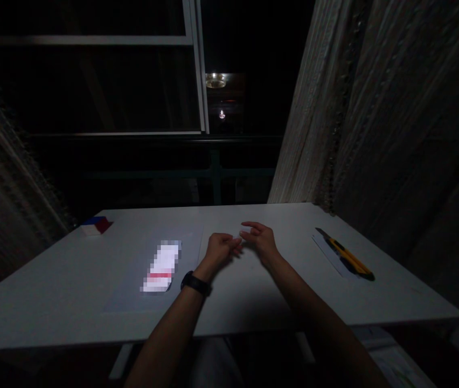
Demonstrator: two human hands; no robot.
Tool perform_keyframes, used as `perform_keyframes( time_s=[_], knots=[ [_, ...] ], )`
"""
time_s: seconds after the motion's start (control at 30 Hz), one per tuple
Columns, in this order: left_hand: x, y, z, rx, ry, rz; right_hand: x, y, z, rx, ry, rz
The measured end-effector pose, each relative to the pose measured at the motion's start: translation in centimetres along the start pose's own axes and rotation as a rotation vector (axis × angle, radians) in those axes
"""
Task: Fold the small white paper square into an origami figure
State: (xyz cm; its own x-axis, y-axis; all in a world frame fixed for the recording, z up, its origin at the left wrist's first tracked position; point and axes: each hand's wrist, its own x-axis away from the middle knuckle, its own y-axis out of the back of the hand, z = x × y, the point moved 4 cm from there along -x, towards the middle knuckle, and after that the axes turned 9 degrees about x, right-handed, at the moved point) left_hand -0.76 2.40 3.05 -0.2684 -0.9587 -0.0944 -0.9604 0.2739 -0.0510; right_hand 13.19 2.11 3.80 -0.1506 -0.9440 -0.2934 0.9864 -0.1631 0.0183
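My left hand [219,249], with a black watch [195,283] on its wrist, hovers over the middle of the white table [71,285] with its fingers curled in. My right hand [261,240] is just beside it, thumb and fingers bent toward the left fingertips. The two hands touch at the fingertips. Whatever is pinched between them is too small and dark to make out. A glowing phone screen [162,266] lies to the left of my left hand on a pale sheet [128,291].
A yellow and black utility knife [349,256] rests on a white strip [326,252] at the right of the table. A small red, blue and white box [96,224] sits at the far left corner. Curtains [375,118] hang on both sides of a dark window [132,81].
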Motion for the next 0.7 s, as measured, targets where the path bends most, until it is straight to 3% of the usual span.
perform_keyframes(
  time_s=[0.23,0.4,0.7],
  knots=[
    [0.2,0.1,0.2,0.058,0.03,-0.005,0.2,-0.2,-0.1,0.021,-0.014,0.043],
    [0.3,0.0,0.4,0.035,0.026,0.013,0.3,-0.2,-0.2,0.009,-0.011,-0.018],
    [0.5,0.0,-0.8,-0.018,-0.085,-0.094,0.4,-0.3,-1.0,-0.108,-0.055,-0.097]
  ],
)
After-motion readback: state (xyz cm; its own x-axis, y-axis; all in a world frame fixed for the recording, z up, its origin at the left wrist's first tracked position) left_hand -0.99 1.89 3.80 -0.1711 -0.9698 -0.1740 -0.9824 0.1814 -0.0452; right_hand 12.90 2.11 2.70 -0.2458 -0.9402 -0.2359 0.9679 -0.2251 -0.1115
